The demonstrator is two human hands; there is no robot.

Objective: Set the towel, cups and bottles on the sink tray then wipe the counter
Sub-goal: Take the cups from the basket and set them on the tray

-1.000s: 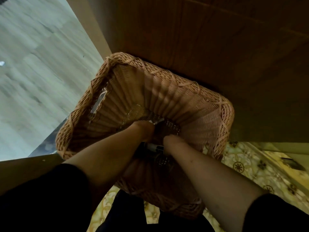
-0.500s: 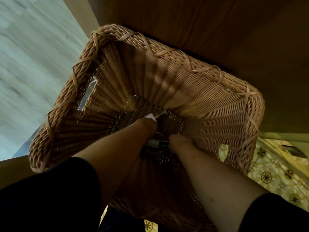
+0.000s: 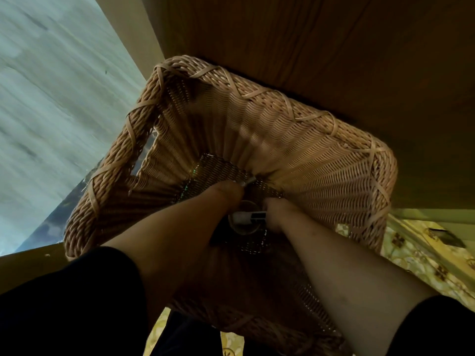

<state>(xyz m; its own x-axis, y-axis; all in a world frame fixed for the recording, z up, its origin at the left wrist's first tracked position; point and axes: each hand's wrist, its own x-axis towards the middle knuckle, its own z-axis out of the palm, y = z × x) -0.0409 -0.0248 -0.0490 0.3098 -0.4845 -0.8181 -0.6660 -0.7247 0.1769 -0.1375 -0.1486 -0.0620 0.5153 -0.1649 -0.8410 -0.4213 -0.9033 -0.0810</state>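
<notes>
1. Although deep shadow blurs it, a small white bottle-like item (image 3: 248, 217) lies at the basket's bottom, over a round dark object (image 3: 243, 227).
2. Left hand (image 3: 226, 192) and right hand (image 3: 276, 210) flank it; finger grip cannot be told.
3. Wicker basket (image 3: 321, 155) stands beside a wooden cabinet (image 3: 334, 60).
4. Judged progress: early; no tray or counter in view, wiping not begun.
</notes>
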